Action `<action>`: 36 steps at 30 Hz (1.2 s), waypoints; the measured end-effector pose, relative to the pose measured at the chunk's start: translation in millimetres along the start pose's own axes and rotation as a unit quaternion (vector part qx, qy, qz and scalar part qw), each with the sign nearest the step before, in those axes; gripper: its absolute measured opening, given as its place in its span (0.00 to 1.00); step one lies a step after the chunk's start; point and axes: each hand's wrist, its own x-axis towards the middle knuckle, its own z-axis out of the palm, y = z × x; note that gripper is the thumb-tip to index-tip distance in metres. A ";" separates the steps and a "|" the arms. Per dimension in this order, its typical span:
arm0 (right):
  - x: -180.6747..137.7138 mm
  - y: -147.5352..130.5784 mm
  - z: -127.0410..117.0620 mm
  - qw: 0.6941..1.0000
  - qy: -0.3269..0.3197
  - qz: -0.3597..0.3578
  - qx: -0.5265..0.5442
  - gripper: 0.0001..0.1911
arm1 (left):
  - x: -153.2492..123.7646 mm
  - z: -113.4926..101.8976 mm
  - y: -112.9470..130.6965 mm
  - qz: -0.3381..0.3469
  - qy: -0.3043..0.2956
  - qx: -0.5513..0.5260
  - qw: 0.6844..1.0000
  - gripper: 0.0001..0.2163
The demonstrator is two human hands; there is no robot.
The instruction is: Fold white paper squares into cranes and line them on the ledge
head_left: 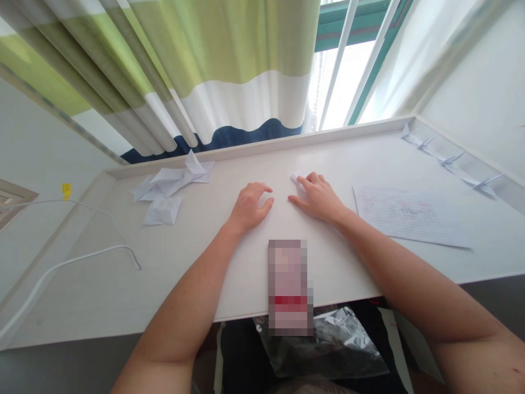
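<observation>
My left hand [251, 207] rests on the white desk, thumb and index finger apart, with nothing between them. To its right, my right hand [319, 197] lies over a small folded piece of white paper [296, 178]. The paper shows beside the index finger, partly covered by the hand. My right thumb is stretched out, away from the fingers. Whether the fingers press on the paper is hard to make out.
Folded white papers [166, 183] lie at the back left. A printed sheet [410, 216] is on the right, and several folded paper shapes [451, 160] line the right edge. A white cable [94, 251] crosses the left. Near the front edge is a blurred-out rectangle [287, 273]; clear plastic [344, 339] lies below.
</observation>
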 end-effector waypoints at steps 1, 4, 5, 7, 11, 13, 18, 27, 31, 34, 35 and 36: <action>0.8 2.9 0.7 1.000 -0.001 -0.014 0.022 0.27 | -0.1 -0.3 0.4 -0.004 -0.002 -0.001 1.000 0.08; 1.8 8.4 1.7 0.991 -0.004 -0.069 0.112 0.18 | 0.0 -2.6 2.8 -0.007 -0.002 -0.009 1.000 0.07; 1.6 9.0 1.6 0.986 -0.008 -0.085 0.144 0.17 | -0.1 -3.7 4.0 0.000 0.001 -0.016 1.000 0.05; 0.6 9.0 0.8 0.974 -0.013 -0.102 0.203 0.14 | -0.9 -6.1 7.6 0.025 0.009 -0.036 0.999 0.03; -1.9 7.4 -2.2 0.953 -0.008 -0.091 0.289 0.09 | -3.4 -9.5 15.5 0.065 -0.010 -0.071 0.995 0.05; -2.6 6.9 -3.4 0.941 -0.007 -0.075 0.330 0.10 | -4.4 -10.4 16.8 0.067 -0.013 -0.077 0.995 0.04; -3.1 5.9 -4.4 0.909 -0.027 -0.027 0.415 0.12 | -5.4 -10.9 12.7 0.049 -0.016 -0.076 0.996 0.02; -2.6 5.7 -1.5 0.928 -0.027 -0.063 0.366 0.13 | -4.4 -10.5 12.8 0.032 -0.029 -0.055 0.998 0.05; -5.5 3.0 -4.2 0.948 -0.043 -0.108 0.296 0.15 | -3.3 -9.5 11.4 0.014 -0.037 -0.046 0.998 0.03; -8.3 1.0 -6.9 0.937 -0.041 -0.127 0.324 0.15 | -2.7 -8.4 8.5 0.004 -0.055 -0.037 0.998 0.05; -8.8 0.9 -7.6 0.932 -0.037 -0.128 0.338 0.15 | -2.5 -8.1 7.4 -0.001 -0.057 -0.032 0.998 0.06; -9.0 1.0 -8.1 0.929 -0.035 -0.126 0.347 0.14 | -2.2 -7.9 6.3 -0.005 -0.057 -0.027 0.998 0.06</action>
